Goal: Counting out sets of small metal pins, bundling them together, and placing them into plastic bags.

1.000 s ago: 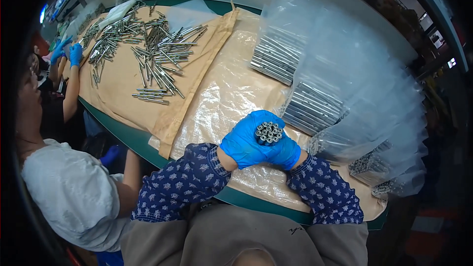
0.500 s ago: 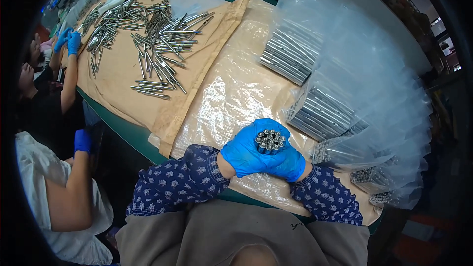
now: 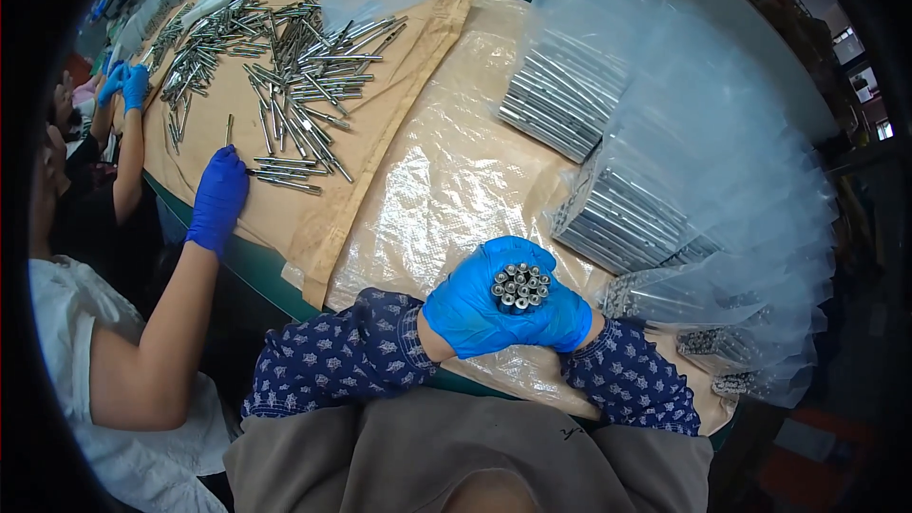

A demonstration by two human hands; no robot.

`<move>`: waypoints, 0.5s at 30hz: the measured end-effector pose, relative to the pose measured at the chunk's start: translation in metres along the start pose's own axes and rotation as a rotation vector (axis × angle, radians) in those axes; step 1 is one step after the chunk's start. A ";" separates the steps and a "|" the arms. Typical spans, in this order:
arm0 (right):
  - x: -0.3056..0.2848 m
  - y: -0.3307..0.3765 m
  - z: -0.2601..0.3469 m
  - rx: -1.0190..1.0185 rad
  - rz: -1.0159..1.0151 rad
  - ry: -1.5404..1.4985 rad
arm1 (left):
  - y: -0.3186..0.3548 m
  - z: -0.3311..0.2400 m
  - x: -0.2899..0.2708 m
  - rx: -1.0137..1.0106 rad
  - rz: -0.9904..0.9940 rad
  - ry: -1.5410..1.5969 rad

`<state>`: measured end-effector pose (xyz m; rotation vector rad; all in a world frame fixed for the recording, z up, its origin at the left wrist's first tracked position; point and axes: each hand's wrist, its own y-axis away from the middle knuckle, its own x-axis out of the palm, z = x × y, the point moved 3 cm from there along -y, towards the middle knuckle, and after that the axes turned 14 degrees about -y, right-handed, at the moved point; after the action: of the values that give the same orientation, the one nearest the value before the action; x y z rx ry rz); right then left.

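Rod bundle (image 3: 521,287) by the counter's (image 3: 263,268) near edge
Left hand (image 3: 475,290) and right hand (image 3: 565,319) wrap fingers round it (ends up); plastic sheeting (image 3: 418,199) stretches toward the far edge.

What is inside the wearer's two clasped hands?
The left hand and right hand hold a bundle of metal rods, round ends facing the camera. The hands cover most of their sides; the far ends are hidden.

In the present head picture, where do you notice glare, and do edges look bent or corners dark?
Head view: white glare lies on the crinkled, translucent plastic sheet; small highlights dot the ends of the bundled silver metal rods. Head view again: the dark-green table's edge curves, and all corners are dark.
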<state>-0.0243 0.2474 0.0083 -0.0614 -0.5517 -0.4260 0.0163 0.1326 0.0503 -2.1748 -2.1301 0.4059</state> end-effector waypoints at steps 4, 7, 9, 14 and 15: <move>-0.003 0.001 -0.004 0.054 -0.020 -0.044 | 0.001 -0.001 0.001 -0.048 -0.011 0.060; -0.001 0.000 -0.001 0.070 0.003 -0.057 | 0.001 0.002 0.002 -0.015 -0.018 0.047; 0.001 -0.001 0.001 0.080 0.020 -0.067 | 0.002 0.002 0.002 -0.007 -0.024 0.051; -0.001 -0.002 -0.001 0.079 0.016 -0.020 | 0.001 0.000 0.001 -0.017 -0.005 0.042; -0.002 -0.002 -0.002 0.027 0.035 0.016 | 0.000 0.000 0.001 -0.015 -0.003 0.062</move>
<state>-0.0255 0.2461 0.0059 -0.0419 -0.5394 -0.3847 0.0168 0.1336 0.0505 -2.1620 -2.1112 0.3186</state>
